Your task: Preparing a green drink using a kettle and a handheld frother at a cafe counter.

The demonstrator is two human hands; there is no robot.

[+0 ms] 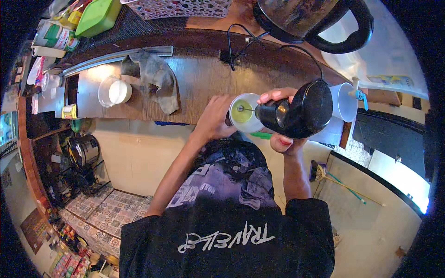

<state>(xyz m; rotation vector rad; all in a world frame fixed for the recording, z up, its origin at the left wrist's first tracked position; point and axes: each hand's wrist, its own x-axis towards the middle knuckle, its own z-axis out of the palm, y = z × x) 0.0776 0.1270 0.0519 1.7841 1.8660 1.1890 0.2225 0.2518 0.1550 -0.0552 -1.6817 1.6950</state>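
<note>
My left hand (215,116) is wrapped round the side of a clear plastic cup (254,125), which holds a pale green liquid (243,116). In my right hand (283,141) is a black corded drink mixer (301,110), gripped round its body and lying nearly level in the view. Its thin metal shaft (247,109) reaches into the cup, with the small round tip at the green liquid. I cannot tell whether it is spinning. Both hands are above the front edge of the wooden counter (199,74).
On the left of the counter are a clear tub with a white cup (120,91) and a grey cloth (155,78). A pitcher with a black handle (352,39) stands at the back right, near the black cord (306,47). A white container (344,102) is beside the mixer.
</note>
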